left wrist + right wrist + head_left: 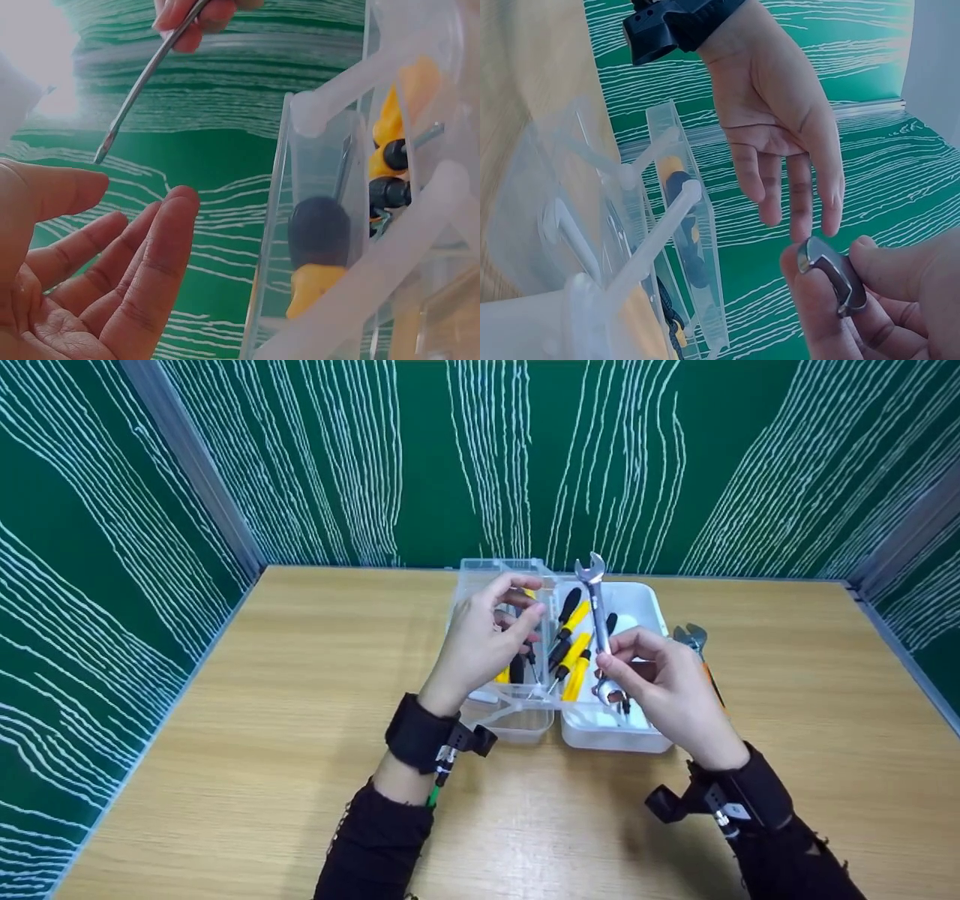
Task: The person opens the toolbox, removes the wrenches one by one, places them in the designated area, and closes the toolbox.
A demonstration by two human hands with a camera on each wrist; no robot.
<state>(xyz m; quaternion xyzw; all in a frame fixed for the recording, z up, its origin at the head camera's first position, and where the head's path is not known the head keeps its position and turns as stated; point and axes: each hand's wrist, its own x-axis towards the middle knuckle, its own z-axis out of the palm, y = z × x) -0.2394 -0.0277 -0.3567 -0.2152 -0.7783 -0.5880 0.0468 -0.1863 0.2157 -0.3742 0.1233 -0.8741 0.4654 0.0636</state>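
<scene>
My right hand (671, 690) pinches a silver combination wrench (598, 619) between thumb and fingers. It is held upright over the white plastic box (619, 739), its forked end up. In the right wrist view that wrench (832, 274) is seen end-on at the fingertips. My left hand (484, 641) hovers above the clear plastic tray (517, 727), holding nothing. The left wrist view shows the left hand's fingers (161, 262) loosely extended, apart from the wrench (146, 79). Under the hands lie several yellow-and-black screwdrivers (574, 656); the left hand partly hides those in the tray.
An adjustable wrench (694, 637) with an orange handle lies on the wooden table (337, 660), just right of the white box. Behind and at both sides stand green walls (427, 457) with white wavy lines.
</scene>
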